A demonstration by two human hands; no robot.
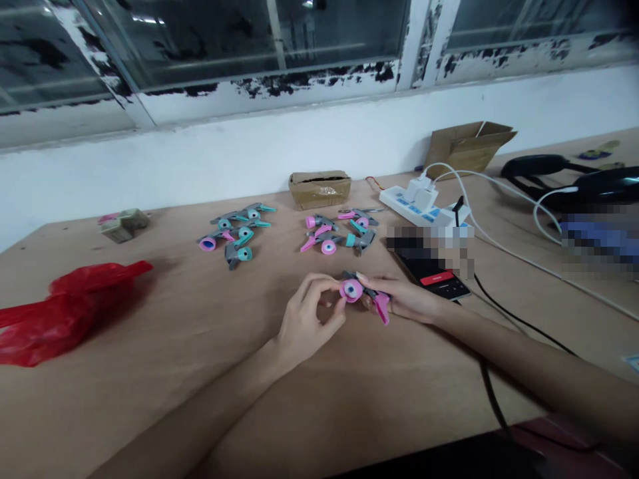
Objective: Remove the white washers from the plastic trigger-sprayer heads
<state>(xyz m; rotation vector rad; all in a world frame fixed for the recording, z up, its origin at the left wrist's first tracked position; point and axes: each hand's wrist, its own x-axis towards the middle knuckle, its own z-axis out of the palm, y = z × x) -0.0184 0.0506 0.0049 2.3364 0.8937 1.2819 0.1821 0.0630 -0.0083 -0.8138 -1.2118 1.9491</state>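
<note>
Both my hands meet at the middle of a wooden table (164,332) on one small grey plastic piece with a pink round cap and a pink lever (360,293). My left hand (307,322) pinches the pink cap between thumb and fingers. My right hand (407,299) grips the grey body and lever from the right. Behind them lie two heaps of like pieces: a mostly teal-capped heap (238,233) at the left and a mostly pink heap (339,231) at the right.
A phone (433,274) lies just right of my hands, with a white power strip (424,206) and cables behind it. A red plastic bag (64,309) sits at the left. Small cardboard boxes (319,189) stand along the white wall. Dark objects (574,174) lie far right.
</note>
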